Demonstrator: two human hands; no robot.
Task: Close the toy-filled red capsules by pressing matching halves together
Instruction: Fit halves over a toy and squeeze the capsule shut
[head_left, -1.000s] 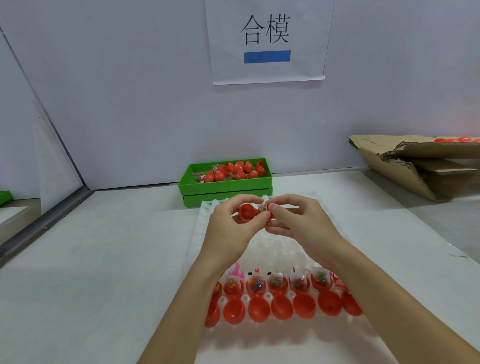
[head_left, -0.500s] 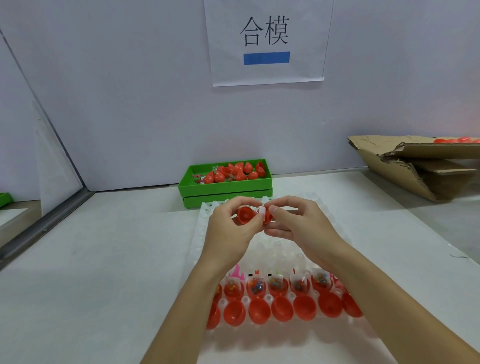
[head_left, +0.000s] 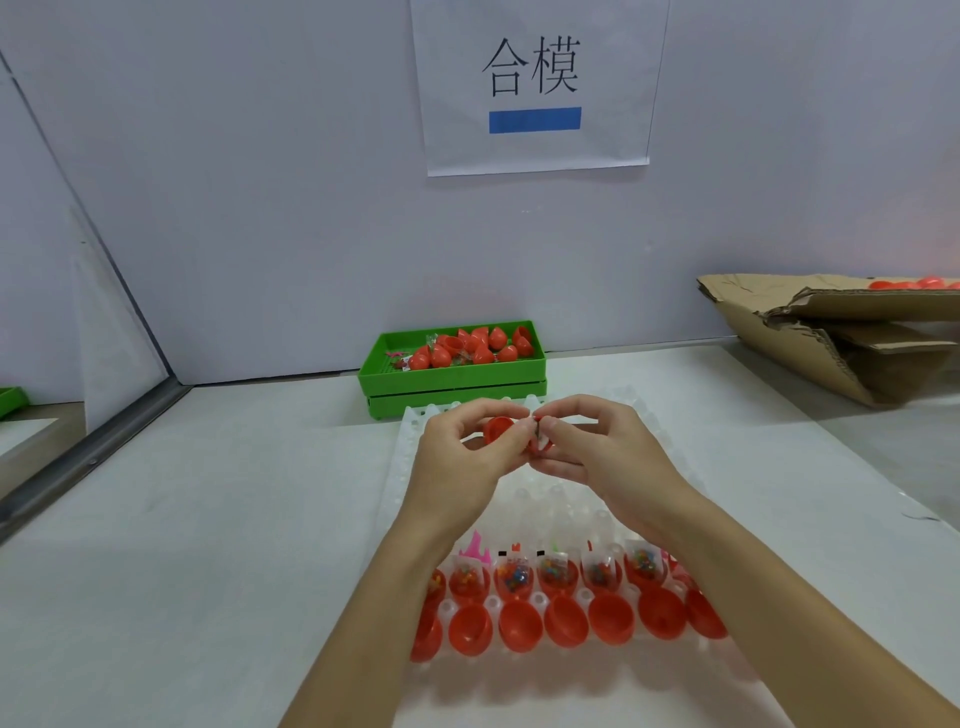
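Observation:
Above the white moulded tray (head_left: 670, 457), my left hand (head_left: 462, 462) pinches an empty red capsule half (head_left: 497, 428). My right hand (head_left: 602, 457) holds the other half with a small packet (head_left: 540, 439) showing at its mouth; most of that half is hidden by my fingers. The two halves meet between my fingertips. On the near part of the tray stands a row of toy-filled red halves (head_left: 558, 574). In front of it lies a row of empty red halves (head_left: 566, 621).
A green tray (head_left: 452, 382) with several red capsules (head_left: 470, 345) stands against the back wall. A torn cardboard box (head_left: 841, 338) holding red capsules lies at the right. A paper sign (head_left: 535, 83) hangs on the wall. A metal rail (head_left: 93, 457) borders the table's left.
My two hands have drawn closer together, bringing the two halves against each other. The packet has gone further in between the halves.

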